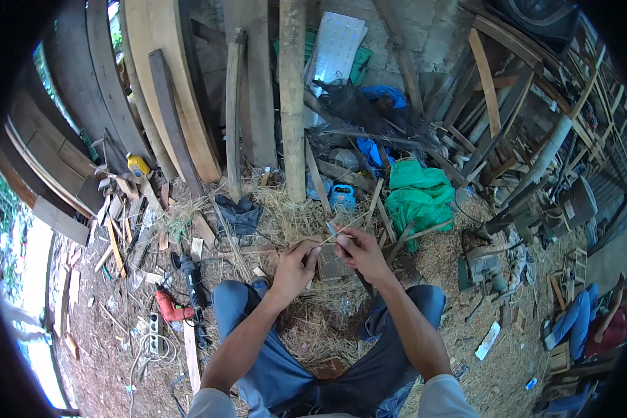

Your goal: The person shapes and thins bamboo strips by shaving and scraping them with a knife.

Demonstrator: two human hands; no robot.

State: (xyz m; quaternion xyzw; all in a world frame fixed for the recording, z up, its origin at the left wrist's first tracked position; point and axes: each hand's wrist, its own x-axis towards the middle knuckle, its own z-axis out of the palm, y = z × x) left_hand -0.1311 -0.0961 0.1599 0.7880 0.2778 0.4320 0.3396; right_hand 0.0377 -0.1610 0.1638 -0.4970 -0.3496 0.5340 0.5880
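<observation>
I sit with my knees [238, 296] apart, in blue-grey trousers, above a straw-covered floor. My left hand [294, 266] and my right hand [357, 251] meet in front of me, both pinching a thin pale strip [341, 228] that runs up and to the right between them. My left hand grips its lower end, my right hand holds it a little higher with the fingers curled round it. Whether the strip is bamboo or straw I cannot tell. A small flat board [331, 265] lies on the straw just under the hands.
A red power drill [168, 306] and a dark power tool [190, 277] lie left of my left knee, beside a power strip [156, 333]. Planks [177, 97] and posts [292, 97] lean at the back. A green cloth [418, 195] lies at right. Another person sits far right [592, 320].
</observation>
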